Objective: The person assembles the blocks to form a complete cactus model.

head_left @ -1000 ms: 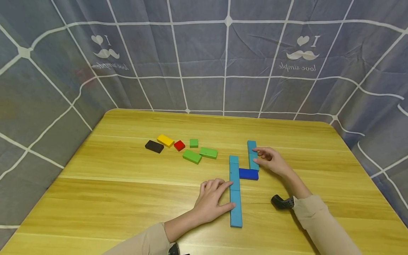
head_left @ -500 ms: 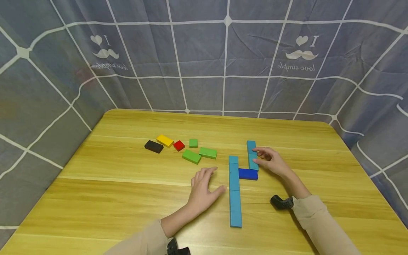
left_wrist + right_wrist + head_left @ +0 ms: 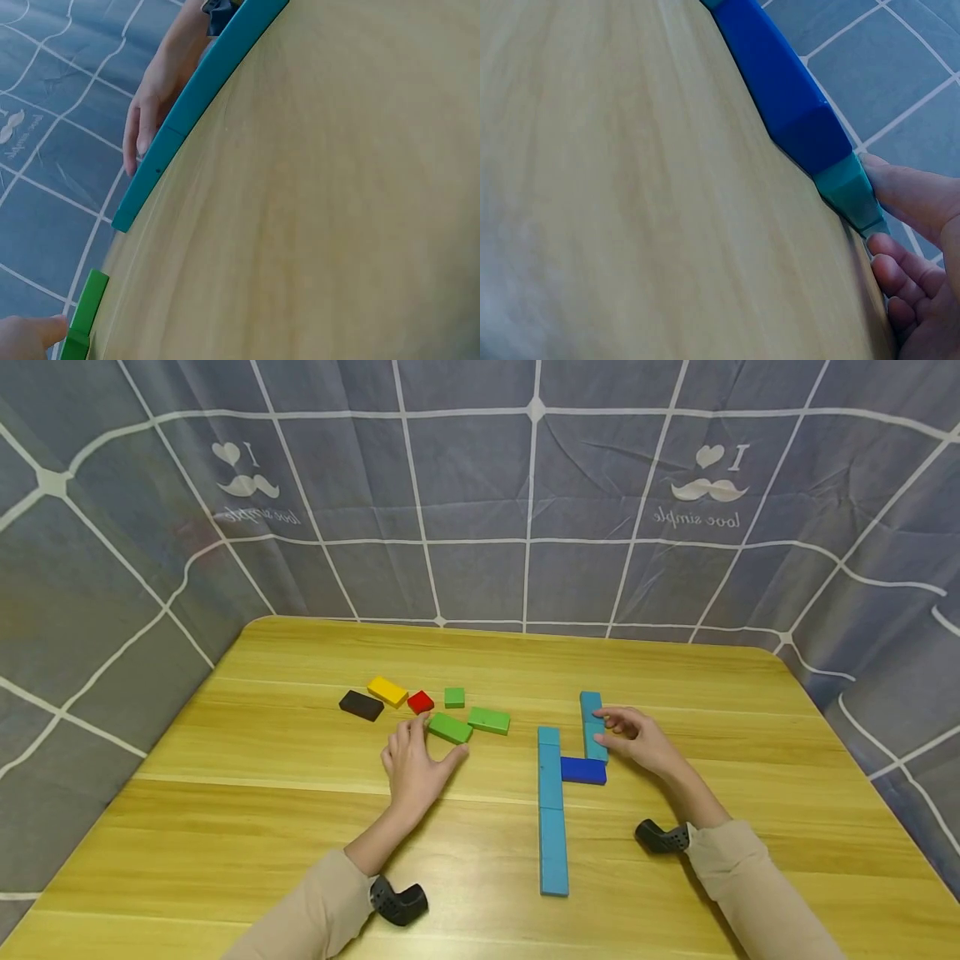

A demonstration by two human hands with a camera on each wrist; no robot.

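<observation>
In the head view my left hand is spread around the nearer green block, its fingertips at the far left end and its thumb at the near right corner. A second green block lies just right of that one. My right hand rests beside a short light-blue row, thumb and forefinger touching its right side, the other fingers loosely bent. A dark-blue block bridges this row and a longer light-blue row on its left. The right wrist view shows the right thumb against the light-blue row.
A small green block, a red block, a yellow block and a black block lie at the back left. Around the wooden table hangs a grey curtain with white lines.
My left hand has let go of the long light-blue row and moved left and away from me to the nearer green block. The right hand has stayed at the short row.
</observation>
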